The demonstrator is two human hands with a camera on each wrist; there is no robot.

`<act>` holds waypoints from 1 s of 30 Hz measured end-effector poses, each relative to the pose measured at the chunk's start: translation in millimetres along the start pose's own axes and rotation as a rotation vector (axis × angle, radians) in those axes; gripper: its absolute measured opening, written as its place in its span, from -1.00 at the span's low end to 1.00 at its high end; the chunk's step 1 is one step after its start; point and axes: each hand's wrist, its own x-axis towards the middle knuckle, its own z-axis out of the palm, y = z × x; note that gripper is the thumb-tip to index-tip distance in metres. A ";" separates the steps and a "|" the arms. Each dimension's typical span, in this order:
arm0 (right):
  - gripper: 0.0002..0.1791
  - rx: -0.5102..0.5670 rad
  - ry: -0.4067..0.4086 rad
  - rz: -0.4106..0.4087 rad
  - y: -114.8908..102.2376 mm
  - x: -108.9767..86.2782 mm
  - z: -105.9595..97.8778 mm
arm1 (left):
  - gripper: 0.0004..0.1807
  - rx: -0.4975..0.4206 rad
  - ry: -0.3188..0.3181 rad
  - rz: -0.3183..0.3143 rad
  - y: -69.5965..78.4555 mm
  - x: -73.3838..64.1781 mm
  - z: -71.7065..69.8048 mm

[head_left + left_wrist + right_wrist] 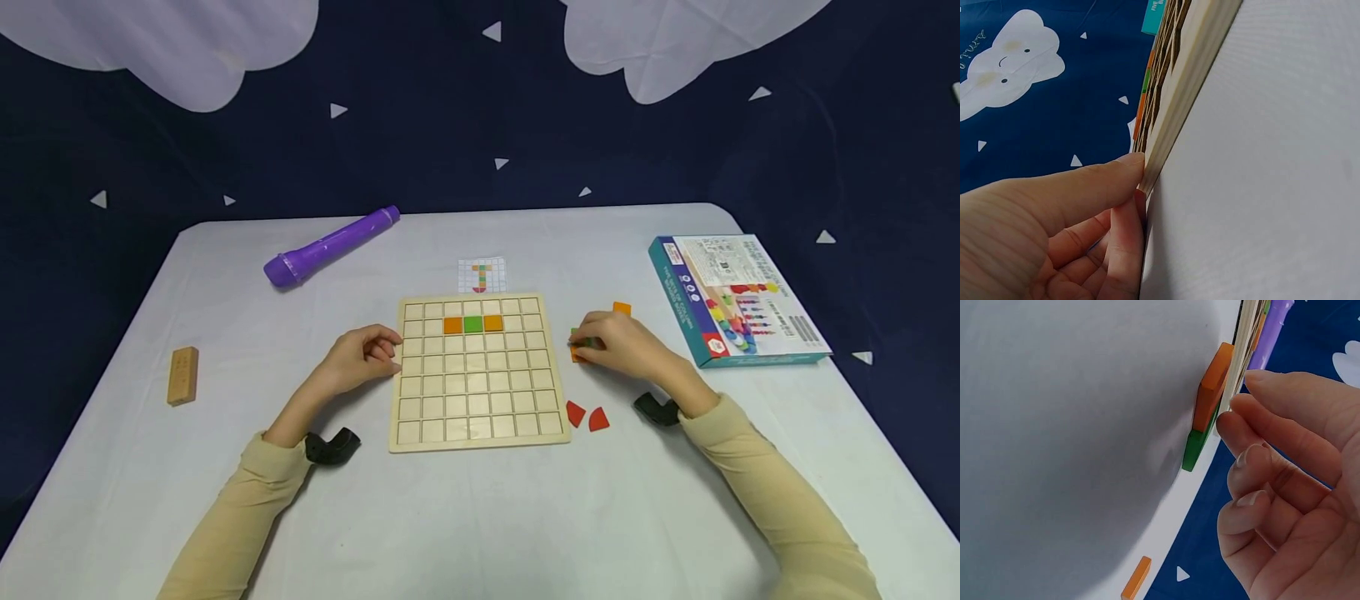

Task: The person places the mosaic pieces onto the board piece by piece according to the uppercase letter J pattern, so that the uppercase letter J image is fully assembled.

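"So why does our left hand [363, 358] hold the board [480, 446] at nine o'clock?"

"Probably to steady it for us. Our right hand [622, 343] is out at three o'clock, thumb and fingers slightly apart, gripping nothing we can see, beside an orange tile [1213, 387] and a green tile [1196, 447]."

"And the card [482, 275] at twelve?"

"Likely there so we can glance up at it. The red pieces [598, 419] lie near four, perhaps to stay within our reach."
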 end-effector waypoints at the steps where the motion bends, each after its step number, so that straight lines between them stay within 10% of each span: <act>1: -0.85 -0.001 -0.002 0.003 0.0 -0.5 -0.1 | -0.59 0.000 0.000 0.001 0.0 -0.1 0.0; 30: -0.78 -0.010 -0.040 0.040 -3.9 -7.8 -1.3 | -0.58 -0.007 0.001 -0.001 2.5 -1.7 0.0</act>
